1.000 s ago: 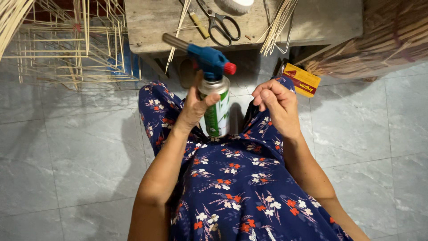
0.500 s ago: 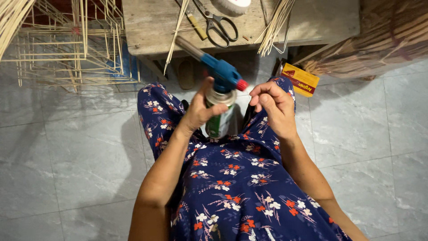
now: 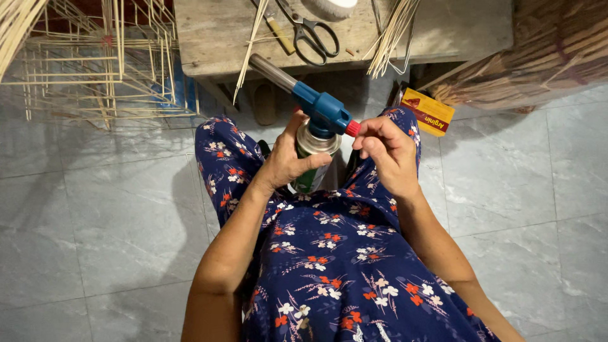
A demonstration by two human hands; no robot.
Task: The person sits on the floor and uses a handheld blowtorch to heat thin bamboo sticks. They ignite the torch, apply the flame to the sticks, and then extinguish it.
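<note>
My left hand is wrapped around a green gas canister held upright between my knees. A blue torch head with a metal nozzle sits on top of it, and the nozzle points up and left toward the wooden table. The fingertips of my right hand pinch the red knob at the back of the torch head. I sit in a dark blue flowered garment.
A low wooden table ahead carries black-handled scissors, a small tool with a yellow handle and thin bamboo sticks. Stick frames stand at the left. A yellow and red box lies on the grey tiled floor, bundled sticks at the right.
The canister tilted so the nozzle now points more up and left. My right hand moved in from beside the torch and closed its fingertips on the red knob.
</note>
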